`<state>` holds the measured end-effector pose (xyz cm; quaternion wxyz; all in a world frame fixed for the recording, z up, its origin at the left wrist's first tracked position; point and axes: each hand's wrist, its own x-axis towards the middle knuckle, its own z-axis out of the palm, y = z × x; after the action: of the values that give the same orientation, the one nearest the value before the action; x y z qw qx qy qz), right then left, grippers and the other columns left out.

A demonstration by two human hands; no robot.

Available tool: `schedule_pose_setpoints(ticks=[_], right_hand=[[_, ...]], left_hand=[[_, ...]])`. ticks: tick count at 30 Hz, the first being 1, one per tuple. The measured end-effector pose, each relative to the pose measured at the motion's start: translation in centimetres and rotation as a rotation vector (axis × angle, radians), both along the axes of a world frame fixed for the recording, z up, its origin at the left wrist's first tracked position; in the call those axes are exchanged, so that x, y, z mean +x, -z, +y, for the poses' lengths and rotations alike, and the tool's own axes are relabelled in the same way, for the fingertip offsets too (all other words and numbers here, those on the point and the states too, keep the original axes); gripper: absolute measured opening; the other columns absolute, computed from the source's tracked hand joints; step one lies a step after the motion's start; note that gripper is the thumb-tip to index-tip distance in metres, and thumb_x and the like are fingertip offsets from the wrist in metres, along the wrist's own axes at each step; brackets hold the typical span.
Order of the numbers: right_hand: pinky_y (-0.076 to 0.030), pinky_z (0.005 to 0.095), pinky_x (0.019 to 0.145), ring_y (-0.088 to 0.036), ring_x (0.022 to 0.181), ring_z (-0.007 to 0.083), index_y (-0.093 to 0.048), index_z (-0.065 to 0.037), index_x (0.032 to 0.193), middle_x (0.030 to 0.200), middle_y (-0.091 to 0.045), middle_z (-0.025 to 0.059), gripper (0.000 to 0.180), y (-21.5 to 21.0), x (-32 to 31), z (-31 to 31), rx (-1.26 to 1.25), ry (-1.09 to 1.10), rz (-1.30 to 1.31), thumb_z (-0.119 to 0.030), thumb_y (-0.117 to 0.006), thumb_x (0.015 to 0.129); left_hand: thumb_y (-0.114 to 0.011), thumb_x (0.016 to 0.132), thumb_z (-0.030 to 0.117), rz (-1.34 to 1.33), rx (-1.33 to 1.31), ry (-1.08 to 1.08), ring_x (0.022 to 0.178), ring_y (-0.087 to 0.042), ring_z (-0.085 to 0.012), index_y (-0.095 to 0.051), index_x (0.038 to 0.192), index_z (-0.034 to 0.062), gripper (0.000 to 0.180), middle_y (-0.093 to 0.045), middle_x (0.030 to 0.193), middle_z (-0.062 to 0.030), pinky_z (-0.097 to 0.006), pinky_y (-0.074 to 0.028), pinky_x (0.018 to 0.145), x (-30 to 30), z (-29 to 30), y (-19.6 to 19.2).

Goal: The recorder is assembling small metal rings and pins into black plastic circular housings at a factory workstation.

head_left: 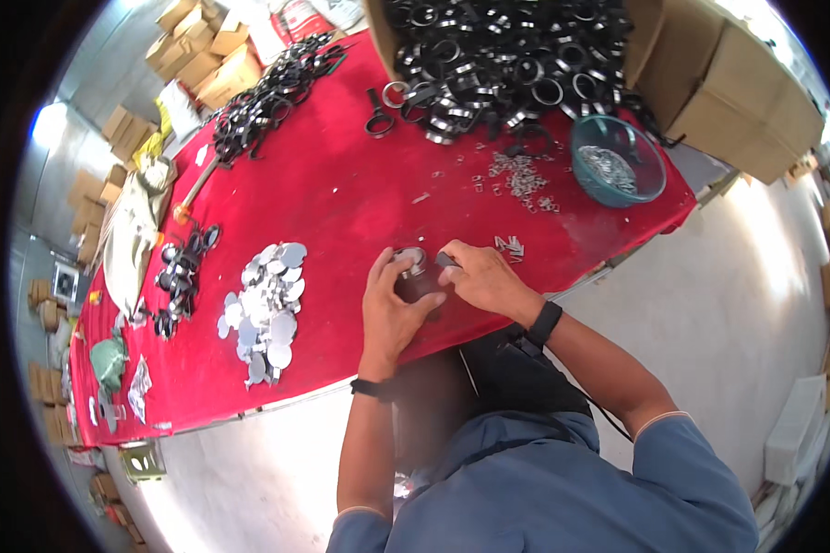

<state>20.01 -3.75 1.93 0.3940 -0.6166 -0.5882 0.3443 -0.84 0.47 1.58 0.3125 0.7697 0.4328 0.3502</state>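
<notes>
1. Round black part with a silver disc face (413, 269): at the near edge of the red counter (341, 198), held between both hands.
2. Left hand (392, 309): fingers curled round the part from below and left, clamped on it.
3. Right hand (482, 276): fingertips pinching the part's right edge.
4. Silver discs (269, 304): loose pile, left of the hands.
5. Teal bowl (618, 159): holds small metal pieces, far right.
6. Cardboard box (516, 46): full of black rings, at the far side.
7. Small metal clips (518, 175): scattered near the bowl.
</notes>
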Motion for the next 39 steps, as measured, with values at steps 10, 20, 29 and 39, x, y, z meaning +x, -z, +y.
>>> schedule_pose_setpoints(ticks=[10, 20, 29, 39], right_hand=[[-0.056, 0.0589, 0.093, -0.074, 0.099, 0.0502, -0.065, 0.008, 0.111, 0.095, -0.075, 0.0308, 0.038, -3.5, -4.1, 0.9, -0.062, -0.117, -0.441, -0.027, -0.066, 0.095], [-0.061, 0.0556, 0.079, -0.077, 0.081, 0.0452, -0.07, 0.004, 0.101, 0.087, -0.077, 0.0266, 0.037, -2.1, -5.0, 1.0, -0.029, 0.008, -0.512, -0.033, -0.07, 0.095], [-0.057, 0.0502, 0.07, -0.074, 0.071, 0.037, -0.067, -0.002, 0.098, 0.072, -0.072, 0.0161, 0.023, -0.8, -3.7, -1.9, 0.237, -0.121, -0.695, -0.025, -0.066, 0.104], [-0.055, 0.0498, 0.087, -0.071, 0.076, 0.039, -0.072, -0.004, 0.111, 0.078, -0.073, 0.02, 0.018, -0.8, -0.3, 0.1, 0.683, 0.219, -0.845, -0.018, -0.069, 0.1]], left_hand=[[-0.097, 0.072, 0.016, 0.011, 0.072, -0.133, 0.138, -0.06, -0.0446, -0.072, 0.13, 0.004, 0.064, -0.058, 0.153, -0.0264, -0.051, -0.05, 0.116, 0.1, -1.5, 0.2], [-0.093, 0.075, 0.016, 0.103, 0.154, -0.139, 0.139, -0.055, -0.0463, -0.076, 0.134, 0.0064, 0.062, -0.058, 0.153, -0.0267, -0.053, -0.047, 0.118, 1.2, -1.4, 0.3], [-0.094, 0.074, 0.014, 0.112, 0.159, -0.1, 0.137, -0.06, -0.0401, -0.077, 0.133, 0.0052, 0.063, -0.062, 0.154, -0.0206, -0.048, -0.051, 0.117, 0.1, -0.4, 0.9], [-0.081, 0.091, 0.015, -0.022, -0.031, 0.001, 0.14, -0.063, -0.0355, -0.075, 0.138, 0.0043, 0.049, -0.063, 0.154, -0.0222, -0.044, -0.049, 0.119, -2.1, 0.3, 0.7]])
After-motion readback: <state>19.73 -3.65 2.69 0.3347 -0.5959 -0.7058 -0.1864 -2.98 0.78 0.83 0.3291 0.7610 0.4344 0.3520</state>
